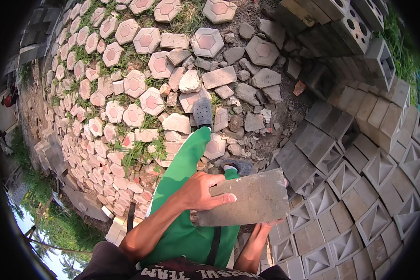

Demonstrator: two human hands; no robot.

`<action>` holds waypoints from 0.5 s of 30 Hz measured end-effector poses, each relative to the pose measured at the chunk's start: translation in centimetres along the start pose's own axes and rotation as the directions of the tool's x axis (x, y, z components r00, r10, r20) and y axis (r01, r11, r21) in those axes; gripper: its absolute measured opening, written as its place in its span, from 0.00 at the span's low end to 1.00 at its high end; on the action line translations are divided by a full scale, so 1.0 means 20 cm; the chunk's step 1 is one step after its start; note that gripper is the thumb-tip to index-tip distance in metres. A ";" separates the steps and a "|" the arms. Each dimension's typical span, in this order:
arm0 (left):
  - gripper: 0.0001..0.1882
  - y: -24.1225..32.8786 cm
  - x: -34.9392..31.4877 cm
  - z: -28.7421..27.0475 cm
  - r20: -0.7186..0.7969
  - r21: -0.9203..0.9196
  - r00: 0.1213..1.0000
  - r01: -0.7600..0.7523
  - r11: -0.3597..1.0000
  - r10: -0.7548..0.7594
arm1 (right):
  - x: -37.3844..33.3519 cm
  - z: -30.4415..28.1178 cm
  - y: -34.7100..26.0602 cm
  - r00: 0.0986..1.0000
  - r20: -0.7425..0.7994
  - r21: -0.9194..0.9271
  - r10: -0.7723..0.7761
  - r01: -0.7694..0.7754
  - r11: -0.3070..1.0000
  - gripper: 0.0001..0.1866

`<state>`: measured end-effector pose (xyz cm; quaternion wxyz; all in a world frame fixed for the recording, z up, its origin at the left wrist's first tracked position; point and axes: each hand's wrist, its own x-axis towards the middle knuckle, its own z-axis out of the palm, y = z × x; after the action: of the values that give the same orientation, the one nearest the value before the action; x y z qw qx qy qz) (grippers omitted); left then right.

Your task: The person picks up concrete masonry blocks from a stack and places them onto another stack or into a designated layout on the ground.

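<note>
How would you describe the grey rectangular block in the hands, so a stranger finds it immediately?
Find the bright green trousers at lower middle. Partly over them, the left hand and right hand hold the grey rectangular concrete block. Unlike the grey concrete blocks stacked at right, it is held.

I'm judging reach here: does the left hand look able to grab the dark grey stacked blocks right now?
Probably not: the left hand is gripping the grey block, which also seems to lie between it and the dark stacked blocks.
</note>
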<state>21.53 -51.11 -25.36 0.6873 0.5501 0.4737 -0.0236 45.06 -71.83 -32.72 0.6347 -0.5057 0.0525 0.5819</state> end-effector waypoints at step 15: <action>0.31 0.62 -0.98 -0.94 -0.821 -0.038 0.552 -0.302 0.953 0.142 | 0.37 2.33 -0.14 0.666 0.654 -0.140 0.359 -0.360 0.922 0.14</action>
<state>5.84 -41.14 -1.92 0.4377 0.4928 0.6610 0.3587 25.34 -33.53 -13.41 0.4837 -0.2423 -0.0793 0.8373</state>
